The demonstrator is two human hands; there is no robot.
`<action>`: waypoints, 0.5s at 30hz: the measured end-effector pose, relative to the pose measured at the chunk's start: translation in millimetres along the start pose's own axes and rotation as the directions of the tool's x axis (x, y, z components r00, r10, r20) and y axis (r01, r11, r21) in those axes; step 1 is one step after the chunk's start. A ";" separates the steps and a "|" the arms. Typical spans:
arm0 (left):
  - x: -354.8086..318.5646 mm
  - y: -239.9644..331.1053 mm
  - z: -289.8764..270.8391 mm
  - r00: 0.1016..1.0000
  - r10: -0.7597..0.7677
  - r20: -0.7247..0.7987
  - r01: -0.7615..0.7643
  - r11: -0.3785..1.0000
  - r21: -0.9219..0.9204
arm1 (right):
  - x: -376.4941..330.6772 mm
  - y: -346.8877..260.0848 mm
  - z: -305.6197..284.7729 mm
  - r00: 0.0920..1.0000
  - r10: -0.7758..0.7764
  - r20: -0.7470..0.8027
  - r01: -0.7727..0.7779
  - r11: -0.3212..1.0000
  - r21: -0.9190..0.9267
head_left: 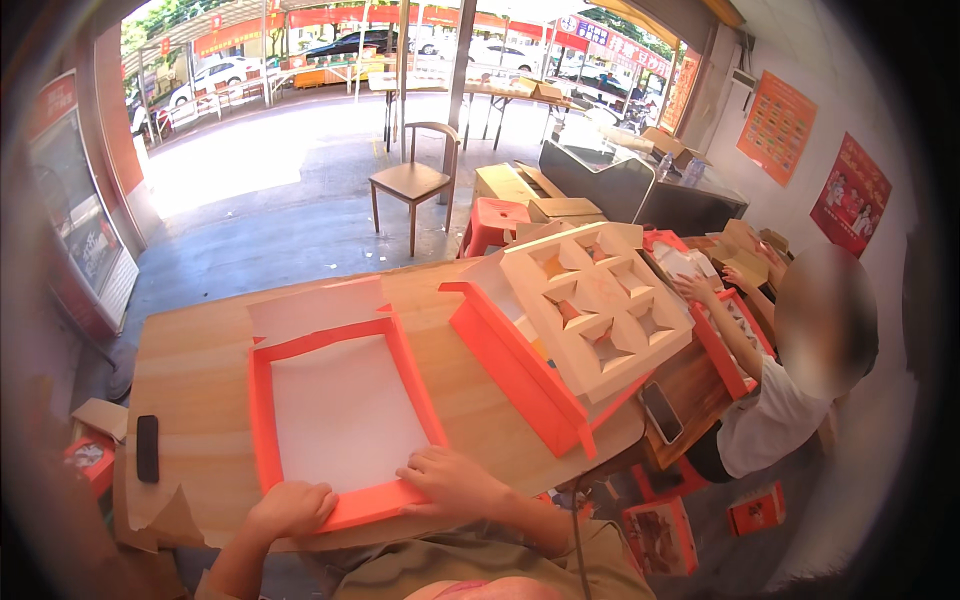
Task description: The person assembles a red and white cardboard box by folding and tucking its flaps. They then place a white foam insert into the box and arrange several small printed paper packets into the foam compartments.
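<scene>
Left hand closed, fingers curled over near-left corner of open red box. Right hand part-closed, fingers hooked on its near-right corner. Box lies on wooden tabletop, white inside, far flap up. Black oblong object near tabletop's left edge. Right of box: second red box, six-opening cardboard divider tilted on it. Farther right: phone, then co-worker with arm over another red box.
</scene>
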State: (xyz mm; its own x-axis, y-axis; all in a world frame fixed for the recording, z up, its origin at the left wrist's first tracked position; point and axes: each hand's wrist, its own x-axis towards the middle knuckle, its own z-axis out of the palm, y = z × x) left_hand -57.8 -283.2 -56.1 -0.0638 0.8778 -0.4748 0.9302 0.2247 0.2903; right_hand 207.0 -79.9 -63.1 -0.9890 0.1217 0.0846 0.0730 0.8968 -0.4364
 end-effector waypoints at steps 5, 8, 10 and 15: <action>12.4 -2.8 -3.4 0.993 0.020 0.119 -0.016 0.999 -0.039 | 20.0 -14.1 -20.6 0.945 0.029 0.327 -0.037 0.999 0.020; 8.5 3.5 -3.2 0.995 -0.033 0.098 0.041 0.996 -0.083 | 30.2 -21.3 -33.6 0.870 0.100 0.484 -0.140 0.989 0.048; 5.7 4.7 -2.7 0.995 -0.052 0.089 0.060 0.994 -0.093 | 36.2 -22.5 -35.3 0.827 0.113 0.551 -0.184 0.980 0.076; 4.4 9.8 -6.7 0.995 -0.066 0.068 0.071 0.994 -0.079 | 40.0 -10.2 -21.9 0.827 0.073 0.558 -0.167 0.979 0.119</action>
State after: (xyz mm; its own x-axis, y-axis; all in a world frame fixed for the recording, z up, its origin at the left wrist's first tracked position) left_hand -51.4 -274.3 -49.8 -0.1000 0.8301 -0.5485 0.8918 0.3193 0.3206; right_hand 169.6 -74.8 -35.7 -0.8841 -0.0711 -0.4618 0.2211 0.8071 -0.5475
